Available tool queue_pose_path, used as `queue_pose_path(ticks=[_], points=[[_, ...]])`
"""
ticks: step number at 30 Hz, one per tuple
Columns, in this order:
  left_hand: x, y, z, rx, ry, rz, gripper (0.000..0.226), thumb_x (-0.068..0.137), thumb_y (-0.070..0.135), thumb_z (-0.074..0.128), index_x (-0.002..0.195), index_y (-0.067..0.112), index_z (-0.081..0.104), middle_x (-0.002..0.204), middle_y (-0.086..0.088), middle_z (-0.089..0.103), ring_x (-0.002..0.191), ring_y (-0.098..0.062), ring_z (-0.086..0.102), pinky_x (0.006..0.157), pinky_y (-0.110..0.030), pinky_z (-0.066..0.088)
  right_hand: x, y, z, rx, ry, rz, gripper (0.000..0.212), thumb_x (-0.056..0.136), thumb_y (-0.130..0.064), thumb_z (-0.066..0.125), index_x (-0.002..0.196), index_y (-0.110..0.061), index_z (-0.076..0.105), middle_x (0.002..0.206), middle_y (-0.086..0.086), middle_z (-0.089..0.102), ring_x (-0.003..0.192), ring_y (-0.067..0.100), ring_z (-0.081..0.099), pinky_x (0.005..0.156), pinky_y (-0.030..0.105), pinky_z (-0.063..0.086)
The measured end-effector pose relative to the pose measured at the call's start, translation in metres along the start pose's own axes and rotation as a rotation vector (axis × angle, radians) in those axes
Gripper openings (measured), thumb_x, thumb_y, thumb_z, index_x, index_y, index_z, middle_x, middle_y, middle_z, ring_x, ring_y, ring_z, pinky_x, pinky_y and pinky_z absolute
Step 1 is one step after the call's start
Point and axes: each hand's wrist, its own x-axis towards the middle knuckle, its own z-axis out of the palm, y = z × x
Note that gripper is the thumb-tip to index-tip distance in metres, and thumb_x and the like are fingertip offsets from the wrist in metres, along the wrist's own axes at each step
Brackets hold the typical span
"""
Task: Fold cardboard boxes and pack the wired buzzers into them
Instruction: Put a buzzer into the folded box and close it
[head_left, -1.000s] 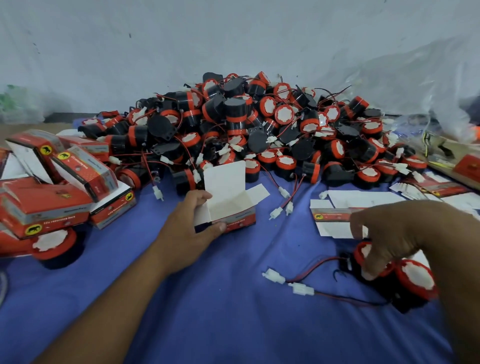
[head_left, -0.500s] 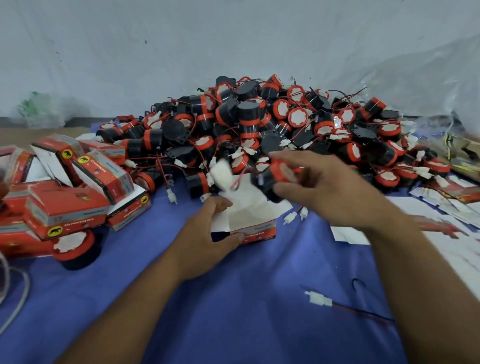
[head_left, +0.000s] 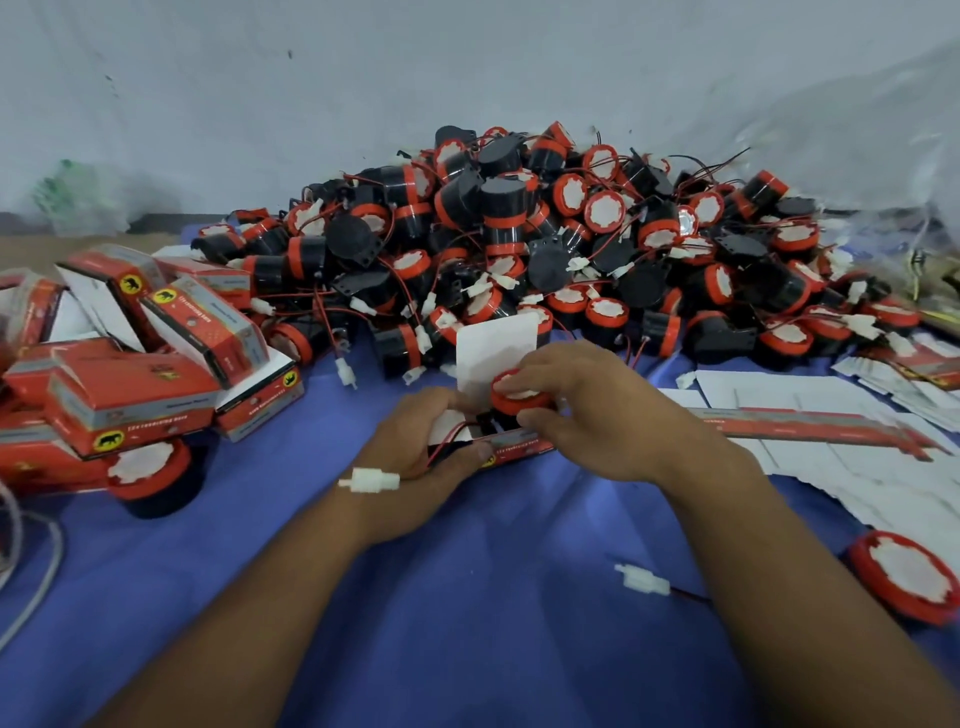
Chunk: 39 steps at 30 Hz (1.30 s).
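Observation:
An open red cardboard box (head_left: 514, 447) with its white flap (head_left: 493, 353) standing up sits on the blue cloth in the middle. My left hand (head_left: 426, 452) grips the box's left end. My right hand (head_left: 597, 410) holds a black and red buzzer (head_left: 519, 395) by its top and sets it into the box's opening. The buzzer's red wire runs over my left hand and ends in a white plug (head_left: 371, 479) lying on my left wrist. A large heap of wired buzzers (head_left: 545, 249) fills the back of the cloth.
Packed red boxes (head_left: 135, 384) pile up at the left, with a loose buzzer (head_left: 156, 478) in front. Flat unfolded box blanks (head_left: 831, 415) lie at the right. Another buzzer (head_left: 906, 582) with its white plug (head_left: 641, 579) lies at the right near edge. Clear plastic bags (head_left: 883, 156) sit behind.
My right hand picked a buzzer up from the right near edge, carried it over to the box and lowered it into the opening. My left hand kept its grip on the box.

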Motion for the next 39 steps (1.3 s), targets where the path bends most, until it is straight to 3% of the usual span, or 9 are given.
queue_pose_path(ticks=[2, 4, 9, 12, 18, 22, 25, 29, 39], points=[[0.0, 0.002, 0.002, 0.015, 0.017, 0.004, 0.028, 0.093, 0.028, 0.067, 0.114, 0.042, 0.055, 0.113, 0.024, 0.054, 0.11, -0.004, 0.047, 0.094, -0.013, 0.037, -0.001, 0.001, 0.003, 0.01, -0.033, 0.038, 0.024, 0.098, -0.02, 0.062, 0.117, -0.024, 0.074, 0.125, 0.002, 0.051, 0.112, 0.02, 0.047, 0.095, 0.034, 0.042], [0.002, 0.003, 0.002, 0.048, 0.021, 0.061, 0.017, 0.098, 0.028, 0.059, 0.114, 0.028, 0.066, 0.119, 0.013, 0.057, 0.116, -0.01, 0.047, 0.101, -0.019, 0.035, -0.002, 0.005, 0.005, 0.016, -0.058, 0.042, 0.021, 0.098, -0.022, 0.061, 0.11, -0.025, 0.078, 0.118, 0.001, 0.049, 0.107, 0.015, 0.042, 0.09, 0.026, 0.037], [0.006, 0.009, 0.0, 0.004, 0.076, 0.11, 0.045, 0.101, 0.025, 0.039, 0.09, -0.005, 0.07, 0.112, -0.008, 0.063, 0.11, -0.018, 0.053, 0.096, -0.029, 0.042, -0.001, 0.004, 0.004, 0.006, -0.016, 0.018, 0.017, 0.095, -0.033, 0.064, 0.104, -0.025, 0.078, 0.102, -0.004, 0.051, 0.101, 0.012, 0.041, 0.091, 0.032, 0.038], [0.01, 0.009, 0.002, 0.099, 0.086, 0.121, 0.038, 0.103, 0.024, 0.041, 0.09, 0.002, 0.069, 0.098, -0.006, 0.055, 0.094, -0.029, 0.049, 0.085, -0.042, 0.041, 0.001, -0.012, 0.005, 0.185, 0.108, -0.077, 0.032, 0.094, -0.031, 0.068, 0.123, -0.019, 0.069, 0.105, -0.003, 0.058, 0.091, 0.011, 0.052, 0.085, 0.026, 0.046], [0.009, 0.014, -0.002, 0.268, -0.039, 0.162, 0.043, 0.099, 0.04, 0.047, 0.086, 0.011, 0.075, 0.102, -0.005, 0.058, 0.091, -0.023, 0.049, 0.079, -0.032, 0.04, 0.006, -0.034, 0.009, 0.507, 0.26, -0.136, 0.032, 0.099, -0.013, 0.06, 0.132, -0.012, 0.059, 0.095, -0.006, 0.064, 0.077, 0.014, 0.065, 0.074, 0.034, 0.055], [0.01, 0.017, -0.005, -0.231, 0.012, -0.232, 0.017, 0.08, 0.044, 0.07, 0.086, 0.03, 0.077, 0.101, 0.007, 0.071, 0.085, -0.006, 0.067, 0.071, -0.022, 0.053, 0.004, -0.032, 0.012, 0.54, 0.248, -0.135, 0.05, 0.099, -0.006, 0.057, 0.145, -0.022, 0.044, 0.087, -0.005, 0.058, 0.069, 0.017, 0.064, 0.068, 0.034, 0.056], [0.009, 0.013, 0.0, -0.529, 0.156, -0.335, 0.005, 0.081, 0.019, 0.079, 0.085, 0.021, 0.08, 0.09, 0.003, 0.077, 0.081, -0.01, 0.072, 0.064, -0.017, 0.053, 0.004, -0.027, 0.015, 0.465, 0.244, -0.077, 0.038, 0.1, -0.006, 0.055, 0.136, -0.018, 0.052, 0.091, -0.002, 0.059, 0.07, 0.012, 0.069, 0.069, 0.037, 0.057], [0.01, 0.007, 0.001, -0.605, 0.209, -0.345, 0.021, 0.089, 0.006, 0.069, 0.084, 0.025, 0.078, 0.087, -0.002, 0.076, 0.073, -0.015, 0.071, 0.057, -0.022, 0.054, 0.002, -0.021, 0.019, 0.481, 0.218, -0.016, 0.018, 0.095, -0.005, 0.063, 0.111, -0.013, 0.058, 0.085, -0.003, 0.064, 0.073, 0.007, 0.07, 0.069, 0.038, 0.056], [0.02, 0.006, 0.005, -0.722, 0.367, -0.58, 0.038, 0.084, -0.002, 0.071, 0.109, 0.016, 0.05, 0.087, -0.008, 0.063, 0.044, -0.012, 0.052, 0.033, -0.023, 0.032, 0.004, -0.022, 0.036, 0.458, 0.196, 0.009, 0.012, 0.089, -0.009, 0.073, 0.099, -0.012, 0.067, 0.085, 0.0, 0.071, 0.08, 0.01, 0.065, 0.077, 0.03, 0.055]])
